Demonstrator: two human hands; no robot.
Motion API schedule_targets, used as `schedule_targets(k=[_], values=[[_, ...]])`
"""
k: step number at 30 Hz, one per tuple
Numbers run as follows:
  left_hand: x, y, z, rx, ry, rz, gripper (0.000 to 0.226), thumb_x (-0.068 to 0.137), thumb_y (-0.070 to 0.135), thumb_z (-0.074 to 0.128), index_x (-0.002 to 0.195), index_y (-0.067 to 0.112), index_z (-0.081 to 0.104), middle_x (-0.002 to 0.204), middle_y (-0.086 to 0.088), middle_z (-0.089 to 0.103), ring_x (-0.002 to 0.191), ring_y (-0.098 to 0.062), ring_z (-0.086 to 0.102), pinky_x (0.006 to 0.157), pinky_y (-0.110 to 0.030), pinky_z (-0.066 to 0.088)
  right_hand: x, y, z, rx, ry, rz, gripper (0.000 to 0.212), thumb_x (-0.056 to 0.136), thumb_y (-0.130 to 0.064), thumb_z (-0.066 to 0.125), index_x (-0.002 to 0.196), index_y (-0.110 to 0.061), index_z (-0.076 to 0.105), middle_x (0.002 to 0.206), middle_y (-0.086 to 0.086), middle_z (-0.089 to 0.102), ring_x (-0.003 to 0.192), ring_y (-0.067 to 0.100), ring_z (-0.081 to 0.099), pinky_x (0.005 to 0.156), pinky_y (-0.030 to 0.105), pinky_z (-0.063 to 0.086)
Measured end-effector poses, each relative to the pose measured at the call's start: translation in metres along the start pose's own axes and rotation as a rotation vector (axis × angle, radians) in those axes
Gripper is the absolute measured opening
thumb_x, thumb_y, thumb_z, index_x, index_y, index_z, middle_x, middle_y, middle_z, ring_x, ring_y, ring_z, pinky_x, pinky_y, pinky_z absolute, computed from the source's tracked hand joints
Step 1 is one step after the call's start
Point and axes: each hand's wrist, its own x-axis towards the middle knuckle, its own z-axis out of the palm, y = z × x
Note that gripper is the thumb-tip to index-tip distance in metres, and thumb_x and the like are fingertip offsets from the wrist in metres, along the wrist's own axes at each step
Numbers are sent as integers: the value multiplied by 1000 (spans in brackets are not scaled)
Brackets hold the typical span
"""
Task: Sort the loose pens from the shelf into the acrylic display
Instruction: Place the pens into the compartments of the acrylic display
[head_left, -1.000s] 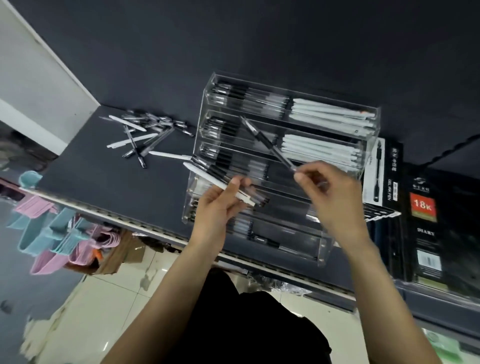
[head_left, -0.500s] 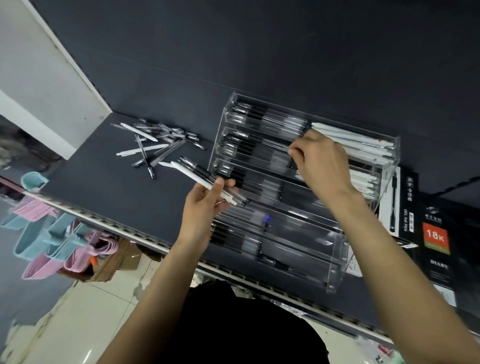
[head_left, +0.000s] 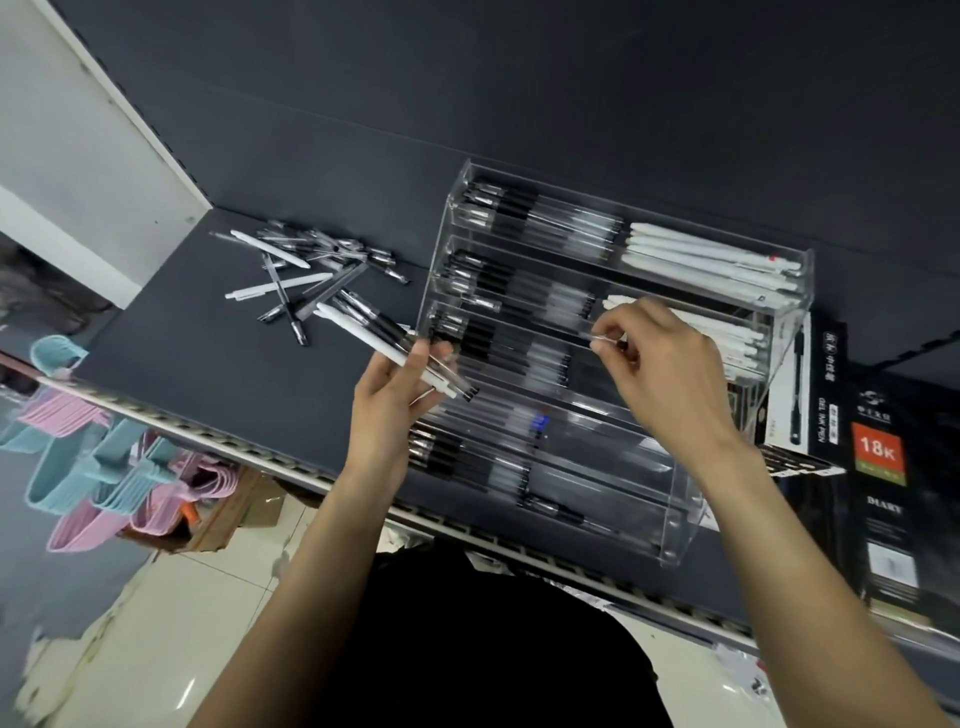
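Right hand (head_left: 660, 364) back from the far tier, fingers now pinching a clear pen's end over the acrylic display (head_left: 675, 540) — left hand (head_left: 400, 395) gripping a pen bundle (head_left: 379, 343); loose pens (head_left: 306, 270) left on shelf — sorting unfinished.

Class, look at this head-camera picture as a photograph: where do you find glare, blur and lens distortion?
Head view: glare streaks the clear walls of the acrylic display, veiling the pens inside; the hangers and floor at the lower left smear with blur; the wide lens tilts the shelf edge steeply; the right hand and the left hand with its bundle of pens are fairly sharp.
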Motion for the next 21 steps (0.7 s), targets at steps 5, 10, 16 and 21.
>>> schedule_targets(k=[5,10,16,21], values=[[-1,-3,-10,-86,-2,-36,13,100,18,48,102,13,59,97,-3,71,90,-19,69,79,-31,53,-19,3,3,-56,-5,9,5,89,-20,63,93,-17,63,90,-3,62,65,18,62,53,25,45],[-10,-9,1,-23,-30,-37,14,100,18,46,106,12,58,96,-2,71,91,-19,69,85,-35,55,-43,22,-4,-282,19,103,5,90,-18,60,90,-14,62,83,1,64,53,26,60,46,24,42],[-21,-17,16,1,-85,-49,18,100,20,46,113,12,56,93,1,71,89,-17,70,71,-24,54,-53,42,-14,-533,-189,172,6,86,-3,62,89,-9,61,76,8,64,57,32,63,49,26,34],[-27,-17,17,-6,-78,-51,19,100,20,47,115,12,55,92,3,72,90,-16,70,74,-25,54,-42,41,-25,-697,-422,165,17,90,-3,54,95,-18,62,85,1,66,79,25,64,55,25,35]])
